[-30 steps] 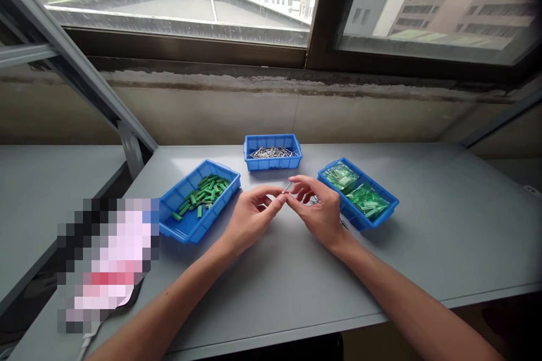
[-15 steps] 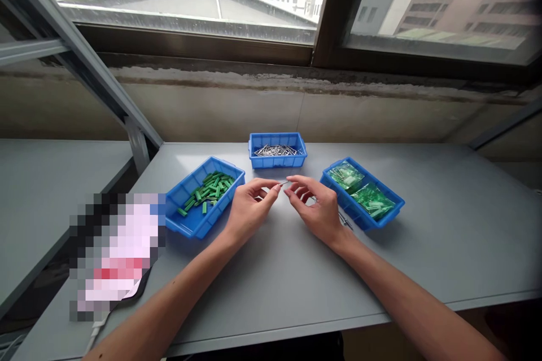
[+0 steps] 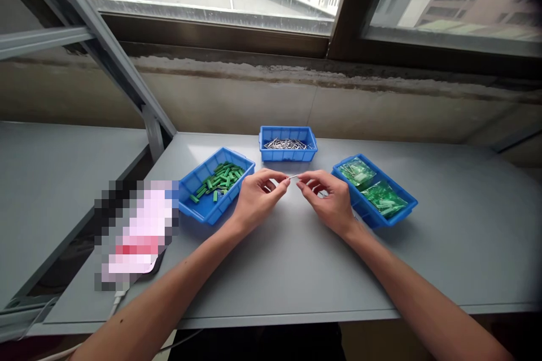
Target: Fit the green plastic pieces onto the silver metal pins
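Note:
Between my two hands, above the middle of the grey table, is a thin metal pin. My left hand pinches its left end between thumb and fingertips. The fingertips of my right hand are curled close at the pin's right end; whether they grip it is too small to tell. Left of my left hand, a blue bin holds green pieces. Beyond the hands, a smaller blue bin contains many metal pins. Beside my right hand, another blue bin holds clear bags with green contents.
A blurred-out phone-like object with a white cable lies at the table's left side. A metal frame post rises at the left. The wall and window stand behind the grey table.
The whole view has shifted, so the bins and hands appear farther right and slightly higher. The pin between the hands shows more clearly. Both hands keep nearly the same pose.

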`<state>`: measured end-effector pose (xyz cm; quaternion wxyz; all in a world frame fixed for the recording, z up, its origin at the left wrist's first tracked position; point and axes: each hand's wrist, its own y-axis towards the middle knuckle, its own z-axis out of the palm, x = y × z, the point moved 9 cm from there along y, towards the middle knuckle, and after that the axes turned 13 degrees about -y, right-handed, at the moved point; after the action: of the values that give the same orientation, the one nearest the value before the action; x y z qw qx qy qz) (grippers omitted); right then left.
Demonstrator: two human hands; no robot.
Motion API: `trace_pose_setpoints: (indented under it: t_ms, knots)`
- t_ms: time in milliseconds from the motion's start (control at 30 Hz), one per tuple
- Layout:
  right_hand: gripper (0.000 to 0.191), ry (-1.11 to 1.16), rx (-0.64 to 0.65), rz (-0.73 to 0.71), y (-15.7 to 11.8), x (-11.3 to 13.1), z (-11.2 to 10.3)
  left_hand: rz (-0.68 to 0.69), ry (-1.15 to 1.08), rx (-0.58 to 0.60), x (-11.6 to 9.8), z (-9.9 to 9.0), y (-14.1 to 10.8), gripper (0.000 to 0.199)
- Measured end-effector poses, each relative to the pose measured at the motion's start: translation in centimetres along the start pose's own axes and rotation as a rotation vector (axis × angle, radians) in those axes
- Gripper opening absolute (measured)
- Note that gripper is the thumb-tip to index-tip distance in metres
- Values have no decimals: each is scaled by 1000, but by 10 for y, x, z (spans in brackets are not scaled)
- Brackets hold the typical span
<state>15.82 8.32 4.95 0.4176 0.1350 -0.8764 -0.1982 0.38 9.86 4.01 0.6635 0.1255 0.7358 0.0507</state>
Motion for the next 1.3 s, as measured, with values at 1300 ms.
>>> trace_pose_setpoints:
  t_ms: [1300]
  knots:
    - [9,-245,58,-216,-4,10,8,175,-57,67,-8,11,-5,11]
